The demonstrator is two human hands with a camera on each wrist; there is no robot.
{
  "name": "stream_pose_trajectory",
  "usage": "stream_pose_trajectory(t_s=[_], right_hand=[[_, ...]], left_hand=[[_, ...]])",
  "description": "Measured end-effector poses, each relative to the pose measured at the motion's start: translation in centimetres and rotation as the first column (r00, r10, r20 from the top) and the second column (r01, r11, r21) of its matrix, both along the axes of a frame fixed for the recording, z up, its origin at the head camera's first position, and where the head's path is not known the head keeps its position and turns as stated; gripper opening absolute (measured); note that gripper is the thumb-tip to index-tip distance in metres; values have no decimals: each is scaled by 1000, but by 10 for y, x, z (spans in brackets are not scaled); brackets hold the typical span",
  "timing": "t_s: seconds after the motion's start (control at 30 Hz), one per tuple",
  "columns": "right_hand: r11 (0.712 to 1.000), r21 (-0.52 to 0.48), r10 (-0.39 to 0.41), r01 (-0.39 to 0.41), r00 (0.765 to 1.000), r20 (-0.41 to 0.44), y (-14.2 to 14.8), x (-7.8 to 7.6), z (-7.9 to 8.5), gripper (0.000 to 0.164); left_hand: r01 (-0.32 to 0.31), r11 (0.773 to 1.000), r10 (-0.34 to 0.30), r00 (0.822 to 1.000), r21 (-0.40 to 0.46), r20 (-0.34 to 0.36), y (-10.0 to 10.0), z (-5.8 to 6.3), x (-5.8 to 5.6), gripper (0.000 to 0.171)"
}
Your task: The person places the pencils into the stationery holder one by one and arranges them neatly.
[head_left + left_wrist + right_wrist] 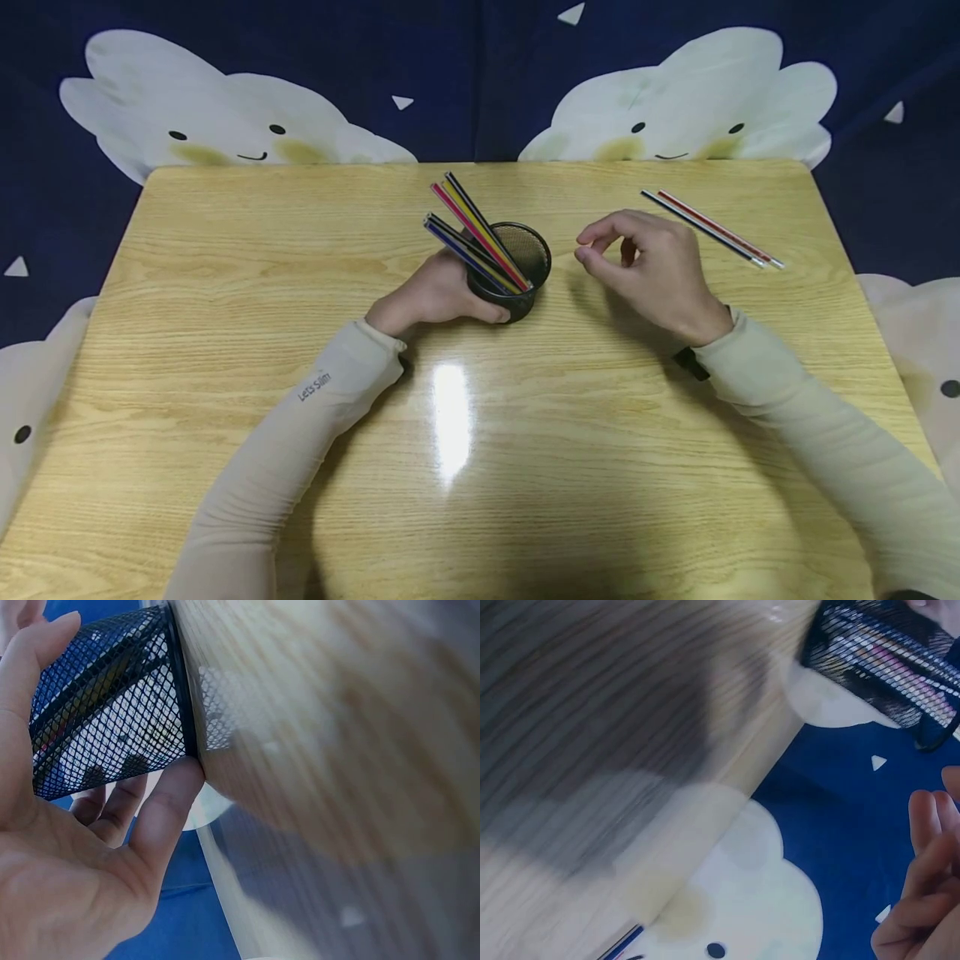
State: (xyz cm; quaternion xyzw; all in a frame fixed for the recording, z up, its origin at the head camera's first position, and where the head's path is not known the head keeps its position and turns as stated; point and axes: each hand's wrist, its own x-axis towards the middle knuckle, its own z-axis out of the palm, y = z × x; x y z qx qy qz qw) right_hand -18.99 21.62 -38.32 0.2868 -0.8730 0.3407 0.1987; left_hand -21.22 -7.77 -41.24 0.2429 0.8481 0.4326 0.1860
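A black mesh pencil cup [525, 250] stands on the wooden table, near the middle, its weave showing close up in the left wrist view. Several pencils [480, 229] in dark, yellow and pink-red lean out of it toward the far left. My left hand [442, 287] holds the cup from its left side, thumb on the near side and fingers reaching round the far side. To the right of the cup hovers my right hand [648, 262], fingers loosely bent and thumb tip near the index tip, with nothing visible between them. In the right wrist view its fingers [926, 877] hang below the cup.
Two more pencils, a dark one [701, 227] and a red one [723, 229], lie side by side on the table [525, 500] beyond my right hand. Past the far table edge hangs a dark blue cloth [480, 83] printed with white clouds.
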Motion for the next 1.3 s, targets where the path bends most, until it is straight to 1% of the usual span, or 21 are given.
stream_pose_trajectory(t_s=[0.2, 0.4, 0.57, 0.7, 0.9, 1.07, 1.2, 1.3], right_hand=[[997, 54, -48, 50, 998, -35, 21, -3, -6, 7], [991, 93, -94, 97, 995, -38, 43, -7, -9, 9], [975, 135, -175, 176, 984, -19, 61, -12, -10, 12], [953, 183, -247, 240, 969, 15, 76, -17, -9, 15], [921, 245, -328, 303, 942, 69, 96, -25, -9, 18], [895, 309, -372, 322, 921, 115, 109, -34, -11, 18], [869, 372, -412, 328, 894, 174, 119, -41, -13, 18], [852, 417, -432, 316, 875, 218, 125, -47, -12, 22]], left_hand=[[2, 1000, -2, 1000, 1, 0, 1, 1, 0, 73], [-3, 1000, 3, 1000, -9, 3, 2, 2, -1, 71], [-9, 1000, 9, 1000, -13, 8, 3, 4, -1, 72], [-3, 1000, 3, 1000, 0, 10, 3, 4, -2, 73], [-7, 1000, 7, 1000, 1, 7, 1, 2, -1, 72], [-18, 1000, 18, 1000, -6, 5, -1, 0, 0, 75], [-12, 1000, 12, 1000, -7, -9, -1, -2, 1, 76], [-7, 1000, 7, 1000, -1, -14, 0, -3, 0, 77]])
